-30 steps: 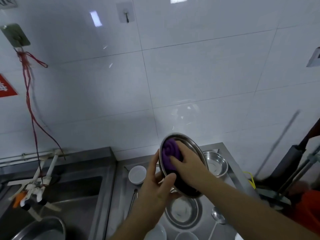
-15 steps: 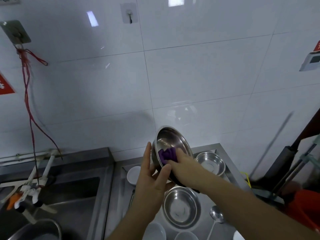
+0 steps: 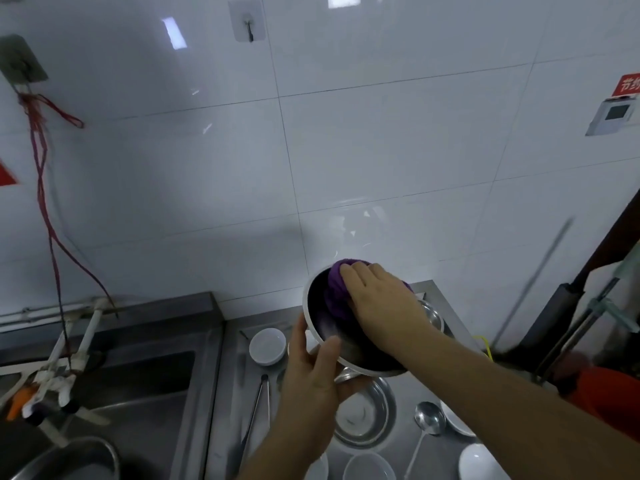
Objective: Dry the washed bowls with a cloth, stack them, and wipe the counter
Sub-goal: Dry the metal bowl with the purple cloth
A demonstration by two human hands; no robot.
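Observation:
My left hand (image 3: 313, 382) grips the near rim of a steel bowl (image 3: 323, 320), held tilted above the counter. My right hand (image 3: 379, 301) presses a purple cloth (image 3: 337, 289) into the bowl's far side, fingers spread flat over the cloth. Below on the steel counter (image 3: 230, 393) lie another steel bowl (image 3: 367, 415), a further steel bowl (image 3: 431, 315) half hidden behind my right wrist, and several small white bowls, one of them (image 3: 267, 346) near the wall.
A sink (image 3: 138, 386) with a tap (image 3: 59, 379) lies left of the counter; a steel basin (image 3: 69, 459) sits in it. Tongs (image 3: 256, 410) and a ladle (image 3: 427, 420) lie on the counter. Dark handles (image 3: 568, 306) lean at the right. The tiled wall stands close behind.
My right hand slid the cloth from the middle of the bowl up to its far rim. The bowl tipped flatter, its opening turned more toward me.

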